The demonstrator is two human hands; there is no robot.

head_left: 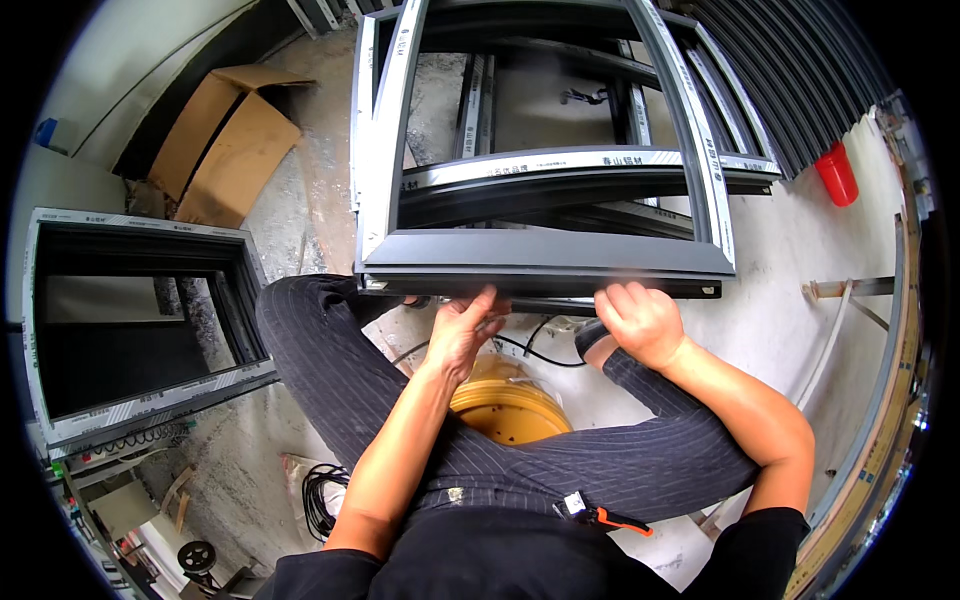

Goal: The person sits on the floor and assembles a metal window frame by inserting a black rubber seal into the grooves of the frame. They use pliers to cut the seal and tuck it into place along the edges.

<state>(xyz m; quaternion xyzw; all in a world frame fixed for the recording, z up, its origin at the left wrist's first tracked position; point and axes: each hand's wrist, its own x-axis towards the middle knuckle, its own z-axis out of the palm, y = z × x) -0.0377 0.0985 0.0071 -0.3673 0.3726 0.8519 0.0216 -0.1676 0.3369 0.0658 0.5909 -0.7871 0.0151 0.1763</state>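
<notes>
A dark grey metal window frame [540, 252], with white printed protective film along its sides, lies before me on top of other frames. At its near edge, left of the middle, is my left hand [466, 332], fingers curled and pressed against the edge. My right hand [642, 322] is closed like a fist against the same edge, further right. Both sets of fingertips are slightly blurred, and I cannot make out what they pinch. A thin dark strip [550, 306] shows between the hands, just below the edge. Beneath, between my legs, stands a yellow bucket [512, 408].
Another filmed frame [150, 232] stands at the left, with an open cardboard box [235, 150] behind it. A red bucket [838, 176] is at the right, beside stacked dark profiles [775, 75]. An orange-handled tool [622, 520] lies at my lap. Black cable [322, 498] is coiled on the floor.
</notes>
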